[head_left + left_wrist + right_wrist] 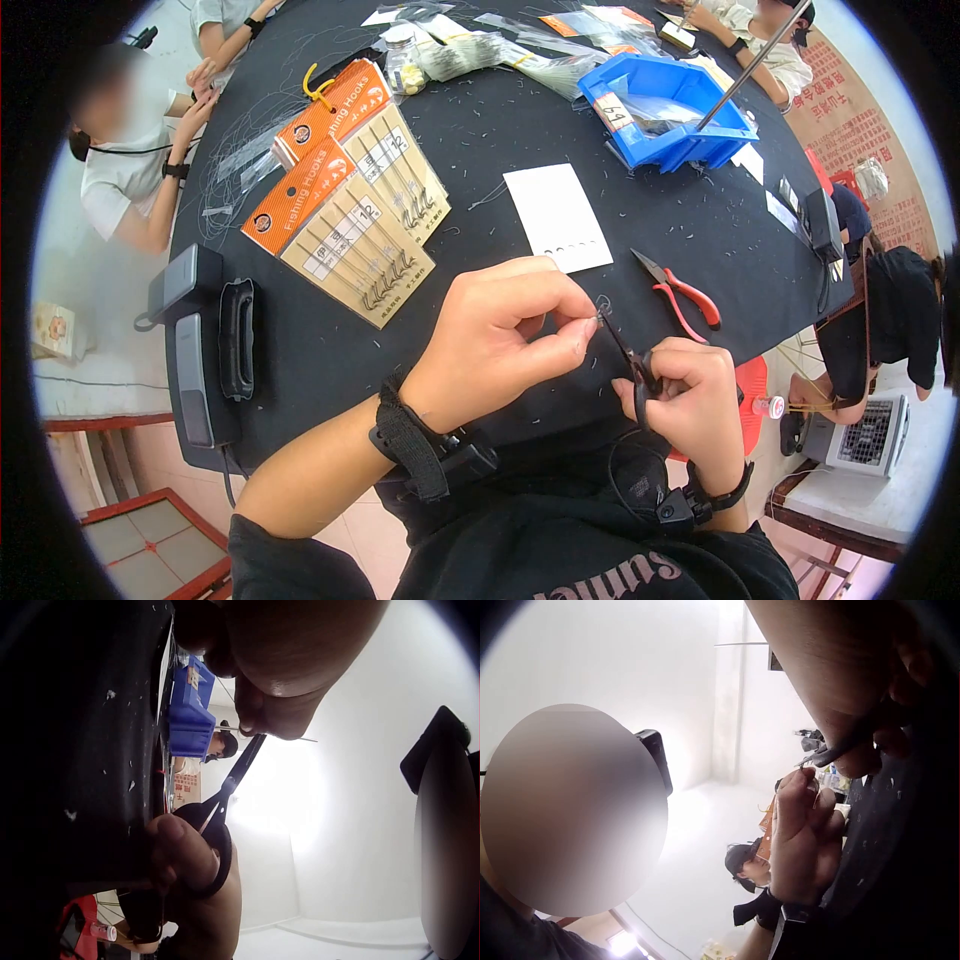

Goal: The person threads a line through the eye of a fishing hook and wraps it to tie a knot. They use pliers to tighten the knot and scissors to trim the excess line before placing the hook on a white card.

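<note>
My left hand (510, 320) pinches a tiny fishing hook with fine looped line (602, 303) between thumb and forefinger, mostly hidden by the fingertips. In my right hand (690, 390) is a pair of black-handled scissors (631, 356), gripped by its finger loops. The blade tips reach right up to the left fingertips; the left wrist view shows the scissors (244, 765) with blades close together. Beyond the hands lies a white card (556, 210) with several small hooks along its near edge. Red-handled pliers (709, 308) rest to the right of it.
Orange-topped fishing hook packets (330, 225) lie at left on the black tablecloth (480, 130). A blue bin (680, 150) stands at back right, a jar (402, 62) and line bundles (465, 55) at the back. Black devices (190, 370) line the left edge. Other people sit around the table.
</note>
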`<state>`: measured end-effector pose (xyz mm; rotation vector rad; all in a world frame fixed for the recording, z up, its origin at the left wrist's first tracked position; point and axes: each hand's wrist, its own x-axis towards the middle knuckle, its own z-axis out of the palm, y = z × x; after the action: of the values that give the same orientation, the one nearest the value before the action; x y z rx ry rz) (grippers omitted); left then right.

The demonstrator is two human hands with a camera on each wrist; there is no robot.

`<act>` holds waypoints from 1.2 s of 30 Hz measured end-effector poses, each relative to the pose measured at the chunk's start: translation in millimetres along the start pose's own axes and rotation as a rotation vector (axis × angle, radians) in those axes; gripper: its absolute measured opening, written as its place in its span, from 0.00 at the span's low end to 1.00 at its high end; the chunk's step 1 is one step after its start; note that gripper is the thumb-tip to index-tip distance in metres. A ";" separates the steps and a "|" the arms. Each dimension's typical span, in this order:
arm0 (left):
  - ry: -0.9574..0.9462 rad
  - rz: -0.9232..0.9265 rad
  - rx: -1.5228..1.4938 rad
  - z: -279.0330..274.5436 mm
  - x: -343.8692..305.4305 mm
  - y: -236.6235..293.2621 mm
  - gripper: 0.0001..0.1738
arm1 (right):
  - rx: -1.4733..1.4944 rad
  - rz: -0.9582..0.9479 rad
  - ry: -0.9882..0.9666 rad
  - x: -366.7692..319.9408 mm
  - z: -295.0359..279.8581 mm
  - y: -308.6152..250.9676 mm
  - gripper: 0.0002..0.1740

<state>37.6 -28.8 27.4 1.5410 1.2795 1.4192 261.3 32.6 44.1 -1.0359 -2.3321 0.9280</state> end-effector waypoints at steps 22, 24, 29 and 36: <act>0.000 -0.062 -0.007 -0.7 -0.3 0.1 0.03 | 0.131 0.110 0.070 -0.9 1.2 13.2 0.22; 0.001 -0.068 -0.002 -1.2 -0.5 0.8 0.03 | 0.240 0.118 0.059 -2.1 3.7 16.9 0.22; 0.013 -0.072 0.001 -1.1 -0.6 1.7 0.03 | 0.241 0.026 0.023 1.7 0.1 10.8 0.21; -0.028 -0.204 -0.212 -2.5 -1.3 2.8 0.04 | 0.275 0.056 0.461 7.3 -23.8 15.9 0.20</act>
<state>35.9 -31.2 30.1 1.2490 1.1905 1.3504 278.8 55.7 49.8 -1.0695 -1.7539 0.8883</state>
